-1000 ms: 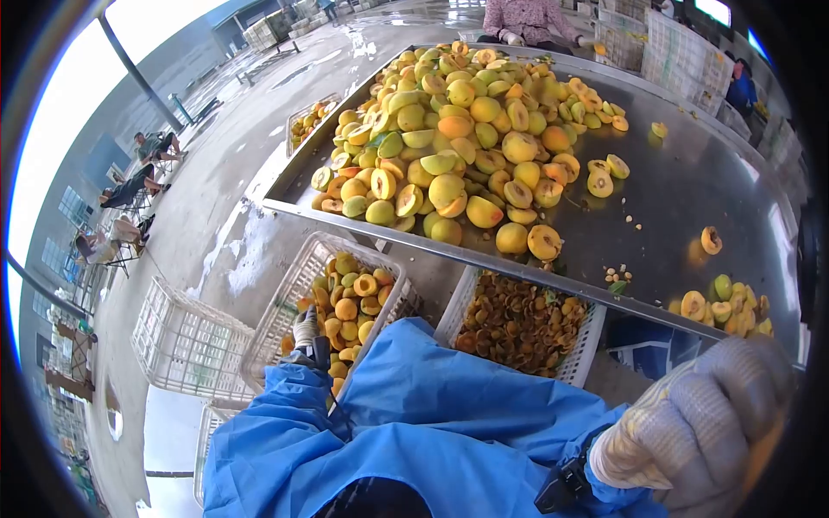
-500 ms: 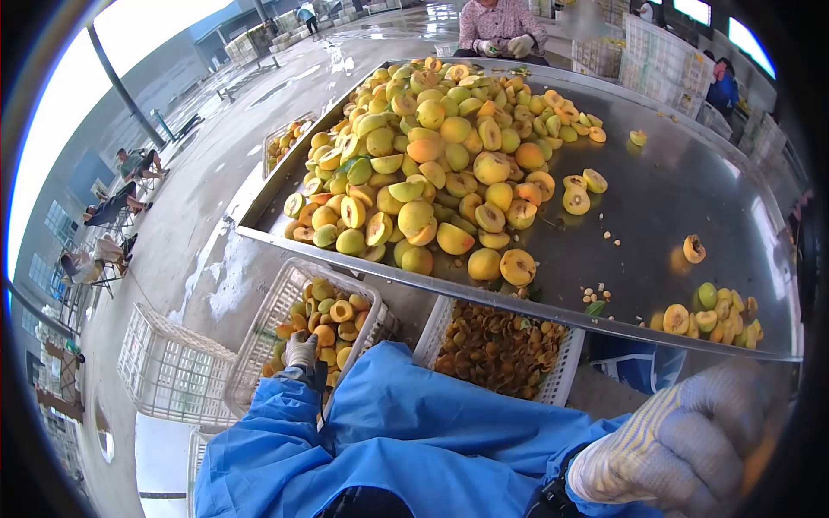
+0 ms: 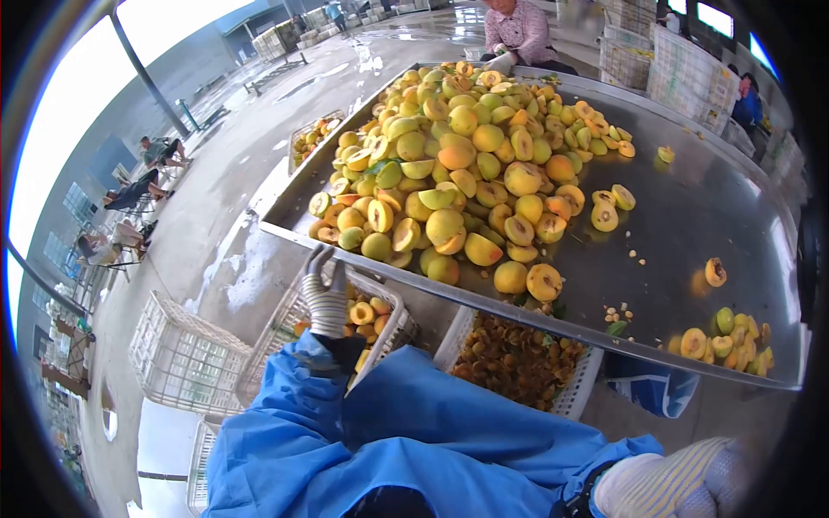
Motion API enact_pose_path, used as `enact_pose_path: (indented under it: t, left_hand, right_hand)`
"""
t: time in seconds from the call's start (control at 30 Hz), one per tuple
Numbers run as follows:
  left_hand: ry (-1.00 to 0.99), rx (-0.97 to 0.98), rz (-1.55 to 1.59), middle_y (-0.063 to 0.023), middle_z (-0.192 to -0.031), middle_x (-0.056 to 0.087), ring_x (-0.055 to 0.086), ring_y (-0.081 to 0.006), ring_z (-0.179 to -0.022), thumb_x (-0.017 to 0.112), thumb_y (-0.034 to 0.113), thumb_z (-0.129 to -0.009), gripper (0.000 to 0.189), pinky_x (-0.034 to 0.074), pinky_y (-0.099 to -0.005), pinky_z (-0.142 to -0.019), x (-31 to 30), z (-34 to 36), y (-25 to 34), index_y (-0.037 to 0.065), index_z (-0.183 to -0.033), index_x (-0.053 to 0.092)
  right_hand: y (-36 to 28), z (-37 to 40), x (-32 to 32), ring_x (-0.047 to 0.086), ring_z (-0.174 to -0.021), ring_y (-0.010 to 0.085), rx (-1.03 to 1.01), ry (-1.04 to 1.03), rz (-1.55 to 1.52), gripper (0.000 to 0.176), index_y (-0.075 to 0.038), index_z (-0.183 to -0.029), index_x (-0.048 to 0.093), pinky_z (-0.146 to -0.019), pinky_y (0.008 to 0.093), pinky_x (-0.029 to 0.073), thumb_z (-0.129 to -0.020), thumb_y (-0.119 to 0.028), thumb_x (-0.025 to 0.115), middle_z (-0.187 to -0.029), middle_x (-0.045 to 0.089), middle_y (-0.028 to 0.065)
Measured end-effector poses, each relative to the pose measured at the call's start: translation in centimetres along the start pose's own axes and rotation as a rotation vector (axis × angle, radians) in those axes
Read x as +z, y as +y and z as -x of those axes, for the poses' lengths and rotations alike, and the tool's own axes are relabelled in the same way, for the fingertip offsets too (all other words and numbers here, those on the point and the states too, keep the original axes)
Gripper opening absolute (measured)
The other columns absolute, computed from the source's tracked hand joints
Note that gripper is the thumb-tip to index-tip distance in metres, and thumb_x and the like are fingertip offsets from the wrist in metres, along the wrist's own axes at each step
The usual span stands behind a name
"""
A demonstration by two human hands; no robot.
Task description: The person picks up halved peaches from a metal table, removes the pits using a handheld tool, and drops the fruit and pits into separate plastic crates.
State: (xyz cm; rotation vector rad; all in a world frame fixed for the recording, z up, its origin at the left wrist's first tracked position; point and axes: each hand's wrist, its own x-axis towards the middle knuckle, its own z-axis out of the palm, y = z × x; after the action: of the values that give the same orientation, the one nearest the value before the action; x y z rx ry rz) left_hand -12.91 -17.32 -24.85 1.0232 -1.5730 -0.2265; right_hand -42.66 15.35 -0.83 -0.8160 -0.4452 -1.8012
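My left hand [image 3: 325,298], in a striped knit glove, is raised over the white crate of halved fruit [image 3: 370,316], beside the table's near edge. Its fingers are spread and nothing is in them. At the lower right, my gloved right hand [image 3: 682,483] has curled fingers, partly lost in the dark edge of the view; what they hold, if anything, is hidden. A large heap of yellow peaches [image 3: 445,226], whole and halved, covers the left of the metal table [image 3: 656,233]. A smaller pile of fruit pieces [image 3: 734,341] lies at its near right corner.
Beneath the table's near edge stands a crate of brown fruit scraps [image 3: 518,358]. An upturned-looking white crate [image 3: 186,350] is at the left. Pale pits [image 3: 617,312] lie on the table. Across it sits a person in a patterned top [image 3: 522,34].
My left hand has risen out of the fruit crate and opened. My right hand has moved lower, further out of view. The whole scene has shifted slightly right and down.
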Motion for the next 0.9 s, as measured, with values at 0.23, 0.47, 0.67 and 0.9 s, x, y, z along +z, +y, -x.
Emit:
enact_pose_path:
  t: [0.23, 0.47, 0.67, 0.9]
  left_hand:
    - [-0.225, 0.098, -0.053, -0.0181, -0.115, 0.066, 0.060, -0.0353, -0.110, 0.074, 0.014, -0.084, 0.033, 0.047, -0.0419, -0.097, 6.7, -3.9, 7.3, 0.008, -0.115, 0.068]
    - [-0.389, -0.005, -0.478, -0.0199, -0.104, 0.068, 0.063, -0.0380, -0.101, 0.067, 0.061, -0.081, 0.071, 0.048, -0.0482, -0.090, 11.7, -6.2, 12.6, 0.002, -0.120, 0.063]
    - [-0.307, 0.020, -0.395, -0.0193, -0.099, 0.067, 0.064, -0.0372, -0.095, 0.073, 0.037, -0.080, 0.046, 0.050, -0.0487, -0.084, 14.8, -7.8, 11.3, 0.007, -0.113, 0.062]
    - [-0.233, -0.170, 0.307, -0.0155, -0.106, 0.066, 0.065, -0.0336, -0.095, 0.070, 0.025, -0.088, 0.042, 0.054, -0.0409, -0.082, 14.1, -6.6, 11.7, 0.012, -0.125, 0.056]
  right_hand:
    - [1.2, 0.6, -0.6, 0.058, -0.058, 0.0117, -0.012, 0.033, -0.007, 0.012, -0.012, -0.102, 0.054, -0.054, 0.0271, 0.051, -0.101, -0.023, 0.050, -0.081, 0.056, 0.0014]
    - [1.3, 1.8, 0.1, 0.057, -0.058, 0.0101, -0.038, -0.074, 0.060, 0.014, -0.013, -0.096, 0.054, -0.055, 0.0264, 0.050, -0.101, -0.024, 0.048, -0.078, 0.055, -0.0007]
    - [-1.1, 3.1, -0.2, 0.056, -0.059, 0.0087, -0.186, -0.412, 0.070, 0.017, -0.014, -0.092, 0.053, -0.057, 0.0257, 0.049, -0.101, -0.026, 0.046, -0.076, 0.054, -0.0025]
    - [-1.8, 5.7, -5.8, 0.051, -0.060, 0.0189, 0.034, 0.195, 0.517, 0.025, -0.014, -0.100, 0.046, -0.059, 0.0388, 0.041, -0.093, -0.027, 0.066, -0.074, 0.055, 0.0048]
